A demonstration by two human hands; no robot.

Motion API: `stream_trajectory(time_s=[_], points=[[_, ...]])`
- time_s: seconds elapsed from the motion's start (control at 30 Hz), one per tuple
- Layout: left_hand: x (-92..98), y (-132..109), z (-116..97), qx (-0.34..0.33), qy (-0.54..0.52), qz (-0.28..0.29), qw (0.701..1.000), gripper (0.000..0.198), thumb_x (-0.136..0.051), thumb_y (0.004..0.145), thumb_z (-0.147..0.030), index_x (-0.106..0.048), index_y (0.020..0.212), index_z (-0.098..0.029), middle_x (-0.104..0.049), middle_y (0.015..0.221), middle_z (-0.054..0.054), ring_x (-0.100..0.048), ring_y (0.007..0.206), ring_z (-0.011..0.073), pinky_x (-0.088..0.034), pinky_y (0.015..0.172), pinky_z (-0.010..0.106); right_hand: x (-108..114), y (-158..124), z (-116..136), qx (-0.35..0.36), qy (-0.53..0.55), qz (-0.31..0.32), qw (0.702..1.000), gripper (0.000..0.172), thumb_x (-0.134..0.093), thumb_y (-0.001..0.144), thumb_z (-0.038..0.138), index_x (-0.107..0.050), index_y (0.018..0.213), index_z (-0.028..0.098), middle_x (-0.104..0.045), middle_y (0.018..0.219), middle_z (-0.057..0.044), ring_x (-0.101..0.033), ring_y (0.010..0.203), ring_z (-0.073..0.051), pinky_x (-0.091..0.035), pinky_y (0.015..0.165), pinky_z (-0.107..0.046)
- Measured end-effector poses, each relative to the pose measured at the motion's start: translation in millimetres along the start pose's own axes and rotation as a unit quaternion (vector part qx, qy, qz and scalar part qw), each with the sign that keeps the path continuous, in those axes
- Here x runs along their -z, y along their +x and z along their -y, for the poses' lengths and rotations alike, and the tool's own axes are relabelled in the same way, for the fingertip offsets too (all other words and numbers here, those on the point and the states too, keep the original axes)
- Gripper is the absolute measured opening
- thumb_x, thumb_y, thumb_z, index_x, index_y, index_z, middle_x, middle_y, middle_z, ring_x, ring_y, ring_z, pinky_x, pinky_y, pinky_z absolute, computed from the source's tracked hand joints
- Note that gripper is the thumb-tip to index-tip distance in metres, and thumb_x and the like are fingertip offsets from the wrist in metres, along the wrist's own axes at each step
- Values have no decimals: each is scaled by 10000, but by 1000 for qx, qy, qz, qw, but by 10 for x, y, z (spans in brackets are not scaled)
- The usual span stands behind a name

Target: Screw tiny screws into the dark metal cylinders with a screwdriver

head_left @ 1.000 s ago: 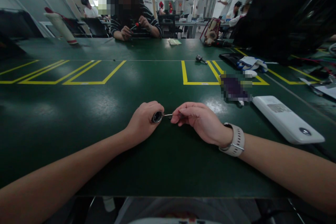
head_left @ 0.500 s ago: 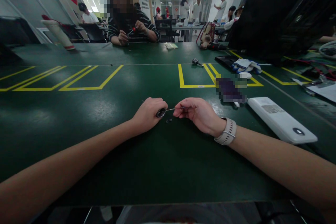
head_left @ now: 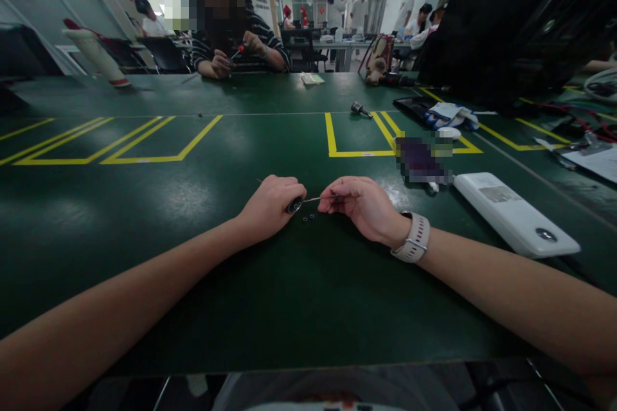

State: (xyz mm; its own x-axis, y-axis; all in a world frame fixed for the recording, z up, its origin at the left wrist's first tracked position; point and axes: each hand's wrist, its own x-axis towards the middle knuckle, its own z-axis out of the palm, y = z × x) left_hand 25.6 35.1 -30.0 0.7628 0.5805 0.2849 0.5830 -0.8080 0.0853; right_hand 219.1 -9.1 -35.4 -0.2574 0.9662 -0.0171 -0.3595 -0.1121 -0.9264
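My left hand [head_left: 274,209] is closed round a dark cylindrical part [head_left: 294,205] whose round end faces right. Fingers cover most of its body, and a thin tip pokes out behind the hand. My right hand [head_left: 361,205], with a pale watch strap on its wrist, pinches a thin metal rod [head_left: 312,200]. The rod's left end meets the round end of the part; whether it goes inside is too small to tell. Two tiny ring-shaped pieces [head_left: 308,218] lie on the green table [head_left: 289,308] just below the gap between my hands.
A white power bank [head_left: 518,213] and a phone [head_left: 421,159] lie to the right. Farther back are a metal part with a shaft [head_left: 361,110] and white-blue gloves [head_left: 452,116]. Yellow tape [head_left: 332,135] marks the table. Opposite, a person's hands [head_left: 236,56] hold a red-handled tool.
The whole view has shifted slightly, so things sit a little higher and to the left. My hands keep the same grips, with the rod still at the part's round end.
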Motion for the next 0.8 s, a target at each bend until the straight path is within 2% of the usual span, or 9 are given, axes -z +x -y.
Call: stream_trajectory(time_s=[0.2, 0.43, 0.53, 0.6, 0.73, 0.8], points=[[-16, -11, 25, 26, -2, 5, 1000, 121, -455, 773, -85, -546, 746, -160, -567, 721, 26, -518, 680, 166, -358, 642, 302, -35, -28, 23, 6, -28, -37, 999, 149, -542, 667, 200, -662, 595, 147, -648, 568, -34, -589, 584, -152, -405, 619, -304], [-35, -25, 30, 79, -20, -9, 997, 82, -501, 773, -97, -537, 770, -170, -590, 769, 24, -534, 708, 171, -387, 660, 308, 4, -23, -13, 48, -24, -72, 996, 169, -515, 674, 203, -621, 545, 176, -572, 499, 2, -516, 516, -130, -367, 562, -293], [-50, -30, 33, 118, -35, -37, 992, 40, -539, 817, -190, -539, 782, -170, -590, 777, 22, -534, 712, 172, -393, 656, 308, 12, -8, -24, 71, -11, -96, 993, 192, -503, 686, 190, -581, 510, 186, -502, 458, 23, -457, 473, -113, -328, 521, -283], [-51, -33, 36, 136, -36, -67, 988, 122, -572, 828, -279, -542, 789, -168, -587, 781, 26, -528, 706, 173, -395, 653, 311, 3, 2, -21, 78, 0, -112, 991, 214, -507, 691, 186, -544, 480, 190, -442, 423, 39, -407, 439, -101, -290, 492, -277], [-12, -56, 34, 125, 18, -133, 983, 224, -609, 813, -383, -560, 793, -165, -583, 825, 58, -521, 767, 201, -398, 688, 339, -26, 9, -7, 74, 2, -128, 989, 314, -540, 734, 217, -467, 430, 197, -362, 383, 59, -344, 397, -86, -255, 469, -271], [22, -79, 22, 129, 40, -143, 981, 255, -615, 806, -417, -572, 795, -166, -568, 845, 65, -517, 784, 205, -403, 678, 330, -31, 9, -7, 74, -6, -124, 989, 330, -553, 746, 226, -464, 429, 196, -373, 391, 58, -350, 396, -84, -258, 464, -270]])
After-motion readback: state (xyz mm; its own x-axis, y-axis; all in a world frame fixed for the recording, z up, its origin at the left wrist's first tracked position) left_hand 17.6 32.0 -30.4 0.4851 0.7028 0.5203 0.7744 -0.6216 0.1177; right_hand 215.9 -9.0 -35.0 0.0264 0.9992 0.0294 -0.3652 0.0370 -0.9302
